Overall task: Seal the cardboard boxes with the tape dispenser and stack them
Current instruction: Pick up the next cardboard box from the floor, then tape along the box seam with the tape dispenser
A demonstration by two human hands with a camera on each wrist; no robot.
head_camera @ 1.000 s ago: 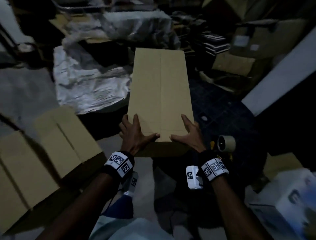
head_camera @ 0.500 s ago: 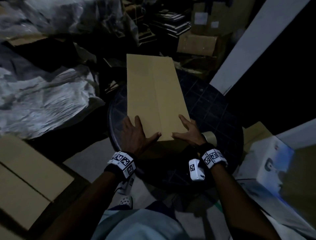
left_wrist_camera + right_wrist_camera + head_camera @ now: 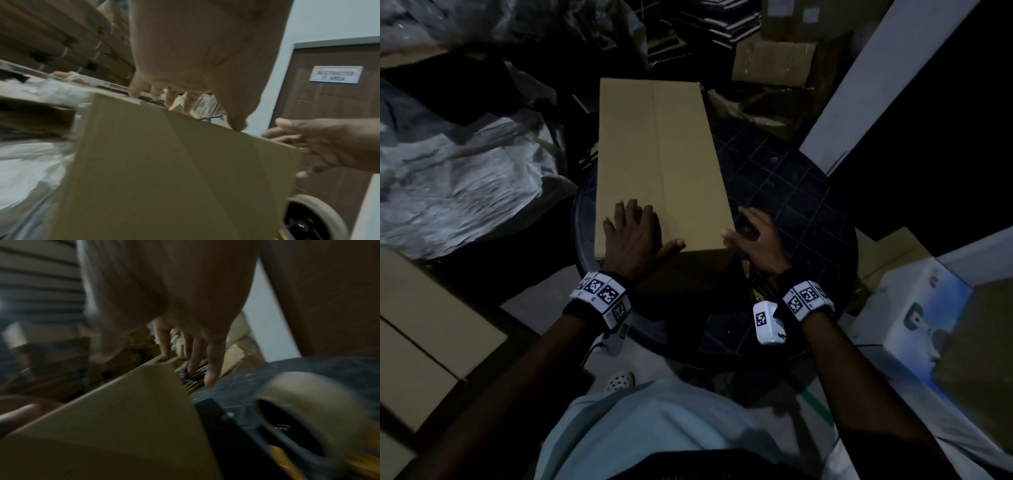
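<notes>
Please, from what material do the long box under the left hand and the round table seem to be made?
Box: plain brown cardboard, matte, with a flap seam along its top. Round table: dark, with a moulded grid pattern; probably plastic, though the dim light leaves it uncertain.

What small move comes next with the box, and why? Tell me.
Probably bring the right hand down to the tape dispenser beside the cardboard box. The left hand lies flat on the closed flaps, while the right hand is off the box and holds nothing.
</notes>
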